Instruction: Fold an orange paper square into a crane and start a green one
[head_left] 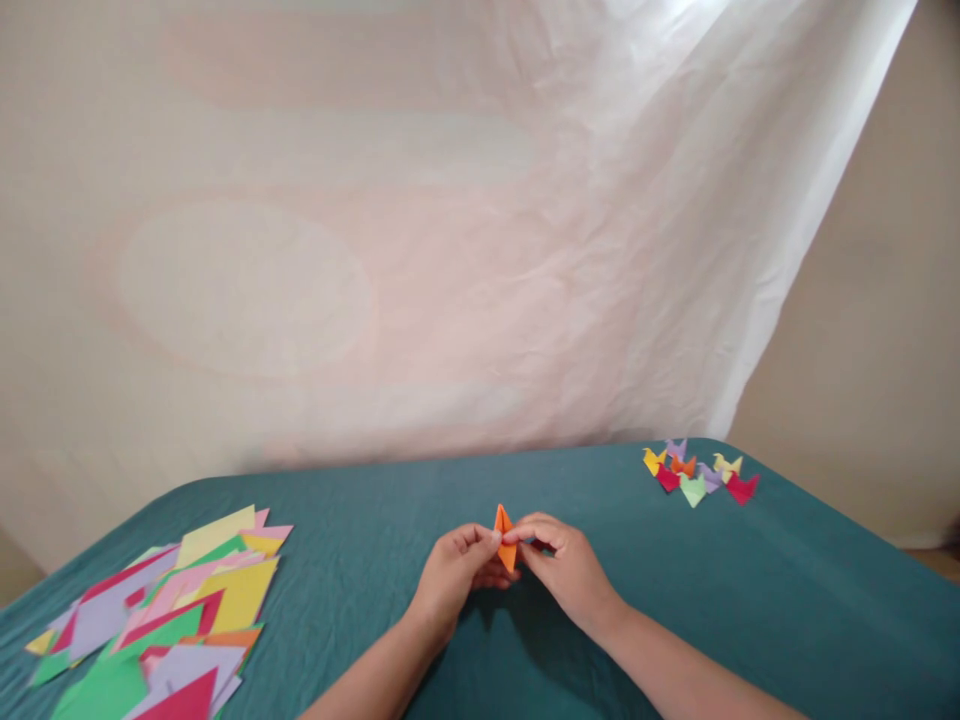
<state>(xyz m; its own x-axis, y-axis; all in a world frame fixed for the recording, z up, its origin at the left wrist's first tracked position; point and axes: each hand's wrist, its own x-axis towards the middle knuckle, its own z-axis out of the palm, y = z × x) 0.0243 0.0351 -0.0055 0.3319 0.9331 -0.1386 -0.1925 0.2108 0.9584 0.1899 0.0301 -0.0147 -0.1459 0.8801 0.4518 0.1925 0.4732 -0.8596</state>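
Note:
A small folded orange paper piece (504,532) stands upright between my two hands, just above the teal tablecloth (375,560). My left hand (457,575) pinches its left side with fingers curled. From the right, my right hand (566,565) pinches the same piece with thumb and fingertips. Both hands meet near the middle of the table, close to its front.
A loose pile of coloured paper sheets (172,620) covers the table's left front. Several small folded paper figures (697,472) in mixed colours lie at the far right corner. A white cloth backdrop (450,250) hangs behind the table.

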